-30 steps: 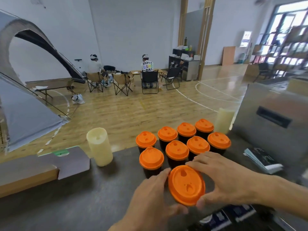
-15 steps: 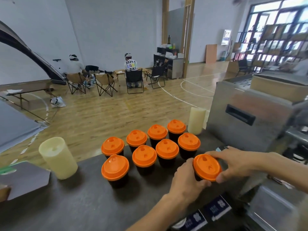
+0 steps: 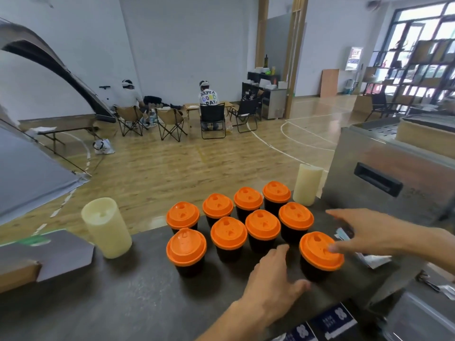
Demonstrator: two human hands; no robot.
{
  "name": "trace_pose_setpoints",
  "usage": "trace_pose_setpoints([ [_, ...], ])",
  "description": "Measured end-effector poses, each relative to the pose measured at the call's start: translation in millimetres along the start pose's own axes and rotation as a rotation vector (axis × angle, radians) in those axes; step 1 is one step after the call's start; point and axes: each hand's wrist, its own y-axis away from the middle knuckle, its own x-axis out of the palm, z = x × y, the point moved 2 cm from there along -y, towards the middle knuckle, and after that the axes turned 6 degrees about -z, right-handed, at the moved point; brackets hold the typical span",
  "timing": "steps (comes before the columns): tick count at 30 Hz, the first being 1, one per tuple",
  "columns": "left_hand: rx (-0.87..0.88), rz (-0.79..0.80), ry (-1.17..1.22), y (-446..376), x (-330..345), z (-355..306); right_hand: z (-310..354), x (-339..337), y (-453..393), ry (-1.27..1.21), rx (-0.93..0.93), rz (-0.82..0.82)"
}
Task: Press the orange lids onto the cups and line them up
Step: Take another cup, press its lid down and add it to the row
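Item: lidded cup (image 3: 320, 255), upright, near the tabletop's (image 3: 123, 303) right edge, set nearer than the two rows of capped cups (image 3: 246, 217). Right hand (image 3: 369, 233): grip open, fingers straight, one fingertip on the lid's right rim. Left hand (image 3: 273, 281): grip open, just left of the cup, apparently not touching. The cup lies between both hands, the right one nearer.

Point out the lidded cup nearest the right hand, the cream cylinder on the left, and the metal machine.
nearest lidded cup (image 3: 320, 252): head view, centre of its orange lid.
left cream cylinder (image 3: 108, 230): head view, middle of its side.
metal machine (image 3: 384, 190): head view, front panel below the handle.
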Motion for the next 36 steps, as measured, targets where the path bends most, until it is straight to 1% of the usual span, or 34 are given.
trace_pose_setpoints([
  [2, 0.073, -0.067, -0.105, 25, -29, 12, 24, -19, 7, 0.057, -0.089, -0.186],
  [4, 0.110, -0.156, -0.198, 51, -64, 28, 63, -32, 12, 0.030, -0.193, -0.305],
  [6, 0.110, -0.278, -0.261, 79, -103, 49, 118, -38, 14, 0.002, -0.319, -0.350],
  [8, 0.075, -0.411, -0.298, 109, -143, 75, 180, -37, 15, -0.026, -0.458, -0.361],
  [12, -0.010, -0.595, -0.372, 176, -219, 131, 311, -27, 9, -0.038, -0.689, -0.332],
  [18, -0.244, -0.761, -0.464, 285, -322, 229, 512, 10, 13, -0.052, -0.969, -0.271],
  [22, -0.418, -0.815, -0.528, 356, -373, 292, 636, 41, 23, -0.035, -1.118, -0.188],
  [26, -0.580, -0.872, -0.567, 415, -411, 352, 740, 75, 35, -0.011, -1.205, -0.122],
  [30, -0.747, -0.872, -0.587, 457, -441, 409, 830, 98, 48, -0.018, -1.266, -0.079],
  [33, -0.908, -0.876, -0.565, 477, -461, 449, 885, 110, 48, -0.020, -1.248, -0.033],
  [36, -1.041, -0.884, -0.521, 485, -478, 486, 922, 123, 39, 0.028, -1.213, -0.018],
])
